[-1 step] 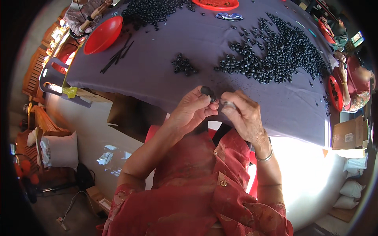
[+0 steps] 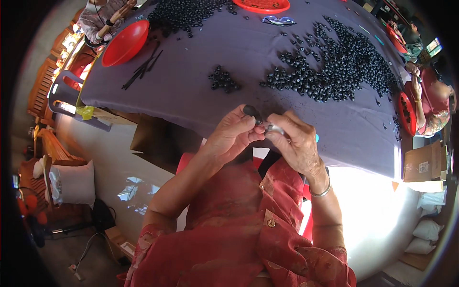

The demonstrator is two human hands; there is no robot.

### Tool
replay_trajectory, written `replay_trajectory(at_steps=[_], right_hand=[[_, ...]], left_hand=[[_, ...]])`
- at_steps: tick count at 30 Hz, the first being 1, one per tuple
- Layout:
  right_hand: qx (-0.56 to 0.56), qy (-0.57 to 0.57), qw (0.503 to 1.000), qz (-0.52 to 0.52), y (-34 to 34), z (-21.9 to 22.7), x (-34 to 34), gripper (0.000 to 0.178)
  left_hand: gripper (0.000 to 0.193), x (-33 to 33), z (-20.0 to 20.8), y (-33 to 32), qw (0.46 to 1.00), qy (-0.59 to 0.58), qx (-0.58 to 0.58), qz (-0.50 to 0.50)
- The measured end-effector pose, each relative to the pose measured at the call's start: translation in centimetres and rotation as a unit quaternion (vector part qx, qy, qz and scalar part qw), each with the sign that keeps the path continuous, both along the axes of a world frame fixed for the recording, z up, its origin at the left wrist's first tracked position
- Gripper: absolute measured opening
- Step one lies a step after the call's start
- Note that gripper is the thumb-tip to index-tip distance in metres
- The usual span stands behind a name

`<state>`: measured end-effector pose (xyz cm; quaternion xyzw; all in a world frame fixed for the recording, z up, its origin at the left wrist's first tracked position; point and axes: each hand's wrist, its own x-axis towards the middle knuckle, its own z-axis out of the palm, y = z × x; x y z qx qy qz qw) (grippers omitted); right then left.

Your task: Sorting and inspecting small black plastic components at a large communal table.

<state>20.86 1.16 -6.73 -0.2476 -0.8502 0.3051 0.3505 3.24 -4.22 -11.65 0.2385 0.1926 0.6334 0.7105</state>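
Just off the table's front edge, my left hand pinches a small black rounded piece between thumb and fingers. A dark covering or second dark piece shows at a fingertip; I cannot tell which. My right hand is closed close beside it, holding a small silvery tool against or right by the black piece. The tool's kind is hidden by my fingers. Beyond my hands lies a small cluster of black bead-like pieces, and a large spread of similar pieces covers the right.
A grey-purple cloth covers the table. Red bowls stand left, at the far edge and right. Thin dark strips and glasses lie there. Other people sit left and right.
My right hand has shifted slightly left, bringing the silvery tool closer to the black piece. A small light-blue spot now shows beside that hand. My left hand has barely moved.
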Motion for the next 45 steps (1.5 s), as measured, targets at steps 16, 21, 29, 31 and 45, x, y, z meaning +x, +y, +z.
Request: replay_trajectory(at_steps=[16, 21, 29, 31, 45], right_hand=[[0.071, -0.02, 0.997, -0.003, 0.1, -0.3, -0.5, 0.028], [0.026, 0.027, 0.999, -0.022, 0.0, -1.1, -1.2, 0.021], [-0.096, 0.018, 0.994, -0.056, 1.2, -1.8, -1.4, 0.023], [-0.237, 0.04, 0.97, -0.035, 1.6, -1.8, -0.7, 0.031], [-0.257, 0.09, 0.961, 0.049, 0.1, -1.2, -1.3, 0.005]], left_hand=[[0.002, -0.2, -0.2, 0.2, 0.999, -0.005, 0.04, -0.023], [0.004, 0.1, -0.5, 0.3, 0.999, -0.029, 0.014, -0.006], [0.015, 2.4, -0.3, -0.6, 0.997, 0.046, -0.034, -0.053], [0.013, 2.2, -0.1, -0.3, 0.998, 0.024, -0.042, -0.042], [0.013, 0.2, -0.6, 0.0, 0.997, 0.04, -0.026, -0.066]])
